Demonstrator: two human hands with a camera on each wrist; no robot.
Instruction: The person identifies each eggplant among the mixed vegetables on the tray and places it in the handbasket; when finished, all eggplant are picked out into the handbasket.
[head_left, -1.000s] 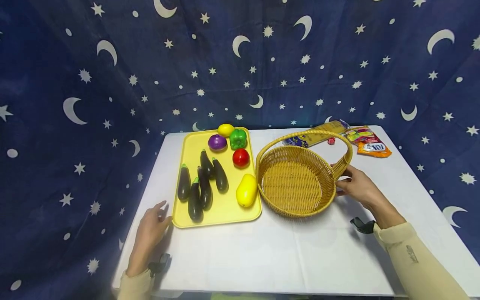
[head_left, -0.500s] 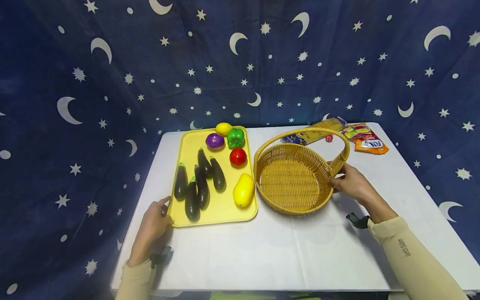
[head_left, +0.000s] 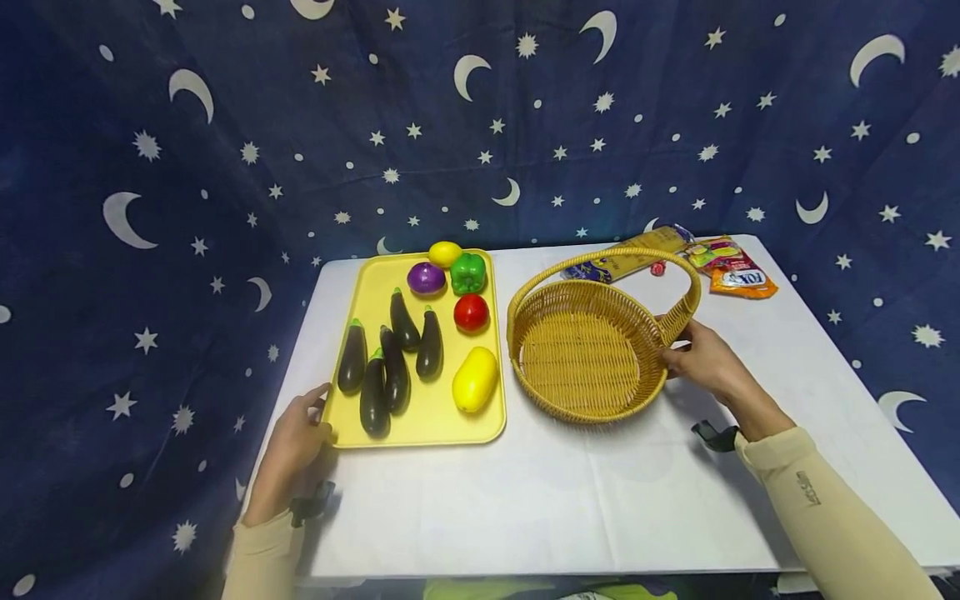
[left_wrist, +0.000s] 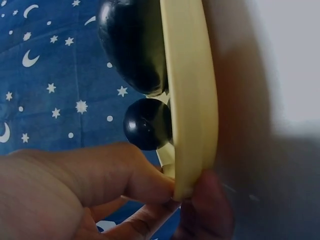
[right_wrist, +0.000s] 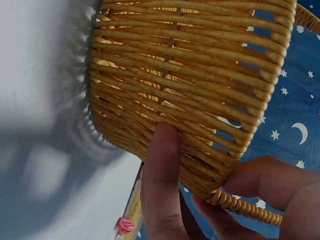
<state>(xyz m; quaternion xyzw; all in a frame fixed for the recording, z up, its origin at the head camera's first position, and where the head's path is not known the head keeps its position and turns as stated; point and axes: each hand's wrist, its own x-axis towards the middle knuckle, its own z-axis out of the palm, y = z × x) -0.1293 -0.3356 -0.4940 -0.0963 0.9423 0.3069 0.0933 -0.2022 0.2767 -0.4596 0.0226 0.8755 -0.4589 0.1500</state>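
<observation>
"Left hand (head_left: 295,429)?"
"Extended forward; thumb and fingers (left_wrist: 207,210) pinch the near corner of the tray (head_left: 435,427), which lies just left of the basket (head_left: 581,362)."
"Right hand (head_left: 703,360)?"
"Gripping the basket's right side, thumb at rim, fingers against outer wall."

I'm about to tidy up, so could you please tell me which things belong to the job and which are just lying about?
Likely the job: tray, gripped by the left hand; basket, held by the right hand; eggplants, lemon, onion, pepper, tomato and mango on the tray.
Likely just lying about: yellow packet, orange bag, red sweet.
</observation>
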